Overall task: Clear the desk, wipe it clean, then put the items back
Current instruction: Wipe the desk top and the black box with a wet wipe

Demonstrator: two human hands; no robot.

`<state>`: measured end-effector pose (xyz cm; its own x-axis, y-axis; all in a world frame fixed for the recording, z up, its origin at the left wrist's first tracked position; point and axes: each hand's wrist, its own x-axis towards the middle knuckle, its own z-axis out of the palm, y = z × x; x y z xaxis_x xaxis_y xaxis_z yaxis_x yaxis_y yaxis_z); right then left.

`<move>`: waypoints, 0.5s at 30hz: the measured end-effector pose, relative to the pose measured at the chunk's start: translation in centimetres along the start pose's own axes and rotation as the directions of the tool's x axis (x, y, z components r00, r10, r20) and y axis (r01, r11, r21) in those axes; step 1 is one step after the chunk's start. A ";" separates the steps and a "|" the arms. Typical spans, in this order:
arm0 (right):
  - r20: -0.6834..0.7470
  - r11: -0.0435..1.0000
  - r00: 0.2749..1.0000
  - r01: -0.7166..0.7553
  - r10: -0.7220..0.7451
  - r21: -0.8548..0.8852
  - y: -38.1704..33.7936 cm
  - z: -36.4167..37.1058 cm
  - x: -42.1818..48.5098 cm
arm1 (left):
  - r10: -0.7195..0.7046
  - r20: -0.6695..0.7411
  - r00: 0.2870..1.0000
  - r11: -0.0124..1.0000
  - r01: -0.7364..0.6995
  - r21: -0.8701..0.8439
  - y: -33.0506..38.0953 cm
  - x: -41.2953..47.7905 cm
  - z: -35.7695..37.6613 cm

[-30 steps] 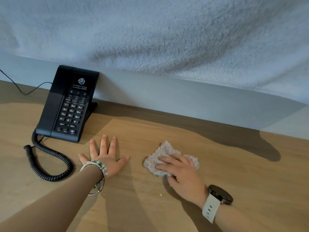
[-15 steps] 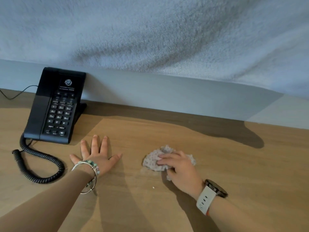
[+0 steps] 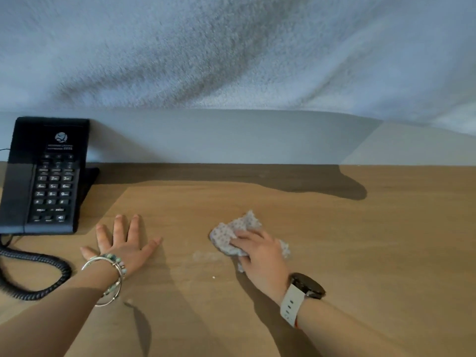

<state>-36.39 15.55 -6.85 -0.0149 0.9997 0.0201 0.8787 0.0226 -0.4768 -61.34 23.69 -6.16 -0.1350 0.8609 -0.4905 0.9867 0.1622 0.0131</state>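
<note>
A wooden desk [image 3: 347,253] fills the lower half of the view. My right hand [image 3: 260,253] lies on a crumpled pale patterned cloth [image 3: 231,231] near the desk's middle, pressing it down with its fingers laid over it. My left hand [image 3: 121,243] rests flat on the wood with its fingers spread, to the left of the cloth. A black desk phone [image 3: 46,176] stands at the far left against the wall, a little beyond my left hand.
The phone's coiled black cord [image 3: 38,274] loops on the desk at the left, close to my left wrist. A grey wall panel [image 3: 231,137] runs along the desk's back edge. A faint damp smear [image 3: 206,256] and small white crumb [image 3: 213,277] lie between my hands.
The view has swung right, so the phone sits nearer the left edge. My right hand has slid the cloth a little to the right. My left hand stays flat on the desk.
</note>
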 end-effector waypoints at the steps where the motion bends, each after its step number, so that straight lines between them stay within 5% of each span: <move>1: -0.004 1.000 1.000 0.000 0.000 -0.019 0.4 -0.7 0.3 | 0.000 -0.006 1.000 1.000 0.000 0.004 0.0 0.1 0.0; 3: -0.127 0.985 0.979 -0.166 0.159 -0.050 3.7 -3.1 1.4 | 0.008 -0.038 0.999 1.000 -0.007 0.006 0.2 0.0 0.1; 5: -0.311 0.889 0.854 -0.454 0.418 -0.053 9.4 -6.5 1.4 | 0.030 -0.070 0.997 1.000 -0.029 0.008 0.6 -0.3 0.6; 8: -0.325 0.737 0.706 -0.675 0.629 -0.039 13.4 -8.4 -0.7 | 0.028 -0.077 0.997 1.000 -0.027 0.006 1.4 -0.9 1.0; 10: -0.379 0.819 0.775 -0.570 0.507 -0.071 11.8 -5.8 -1.6 | 0.007 -0.085 0.996 1.000 -0.007 0.003 1.9 -0.9 1.2; 12: -0.397 0.946 0.883 -0.312 0.252 -0.094 7.8 -2.6 -2.6 | -0.004 -0.083 0.997 1.000 0.004 -0.003 2.1 -0.8 1.2; 15: -0.135 0.999 0.991 0.019 -0.015 0.028 1.2 1.0 -3.7 | -0.007 -0.079 0.997 1.000 0.006 -0.017 2.2 -1.0 1.3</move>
<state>-35.70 11.91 -8.36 0.0362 0.9887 0.1457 0.8648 0.0420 -0.5004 -58.94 22.60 -6.79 -0.1488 0.8953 -0.4200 0.9842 0.1753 0.0249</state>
